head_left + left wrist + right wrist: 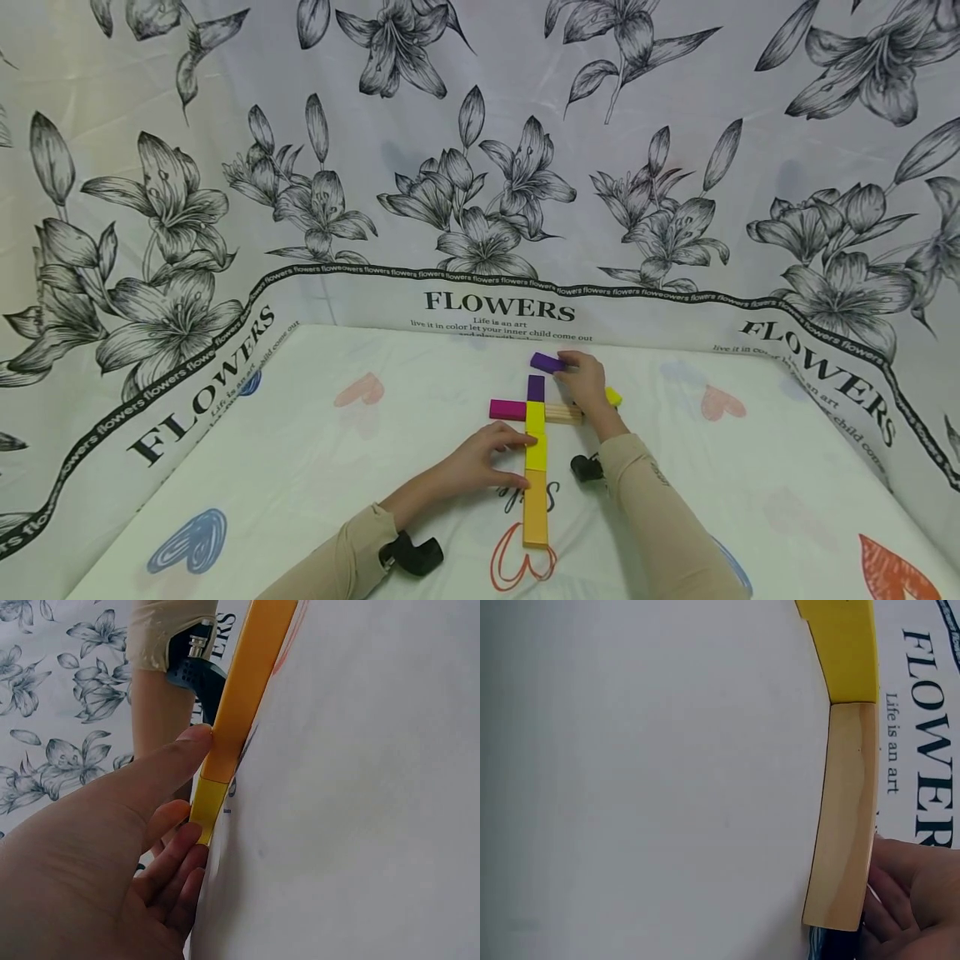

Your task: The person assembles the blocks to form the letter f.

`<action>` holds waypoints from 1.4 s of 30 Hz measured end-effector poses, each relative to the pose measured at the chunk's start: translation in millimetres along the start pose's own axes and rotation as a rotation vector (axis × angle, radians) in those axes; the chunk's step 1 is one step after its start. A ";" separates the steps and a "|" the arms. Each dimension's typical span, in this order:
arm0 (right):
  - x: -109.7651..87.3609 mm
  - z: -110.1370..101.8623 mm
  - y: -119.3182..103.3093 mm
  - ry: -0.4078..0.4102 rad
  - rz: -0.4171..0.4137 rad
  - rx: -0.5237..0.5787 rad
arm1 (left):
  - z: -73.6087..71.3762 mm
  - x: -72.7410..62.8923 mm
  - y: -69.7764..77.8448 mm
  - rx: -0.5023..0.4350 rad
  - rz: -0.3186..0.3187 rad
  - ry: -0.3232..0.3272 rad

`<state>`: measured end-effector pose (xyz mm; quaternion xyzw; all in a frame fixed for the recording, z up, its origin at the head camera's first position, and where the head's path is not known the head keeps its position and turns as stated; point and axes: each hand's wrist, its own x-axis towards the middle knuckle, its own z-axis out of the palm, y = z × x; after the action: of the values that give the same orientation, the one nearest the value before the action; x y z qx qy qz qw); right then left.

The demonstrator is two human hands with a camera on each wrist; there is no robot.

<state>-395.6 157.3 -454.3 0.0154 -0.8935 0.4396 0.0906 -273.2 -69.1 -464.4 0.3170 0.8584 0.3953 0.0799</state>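
Observation:
On the table, painted wooden blocks form a cross: an orange block [536, 512] nearest, yellow blocks [536, 452] beyond it, then a purple block [536, 388]. A magenta block [507, 409] extends left and a plain wood block [562, 413] right. My left hand [480, 458] touches the row's left side, thumb against the orange block [244, 697] and fingertips at the yellow block [207, 806]. Beyond the cross, my right hand [587, 385] pinches a second purple block [547, 362] by its right end. In the right wrist view, those fingers are partly hidden behind the plain block [841, 817].
Another yellow block [613, 397] shows beside the right wrist. The white tablecloth [300, 467] has printed hearts and lettering. A flower-patterned curtain [480, 192] stands behind the table. Black wrist devices [414, 554] hang under both forearms.

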 end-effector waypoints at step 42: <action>-4.6 -17.0 -0.3 -0.103 -0.105 -0.048 | 1.0 0.9 -1.1 -0.021 -0.039 -0.006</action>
<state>-388.5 170.4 -444.7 0.0830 -0.9052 0.4112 0.0676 -274.0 -68.4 -465.8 0.3004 0.8599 0.4020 0.0935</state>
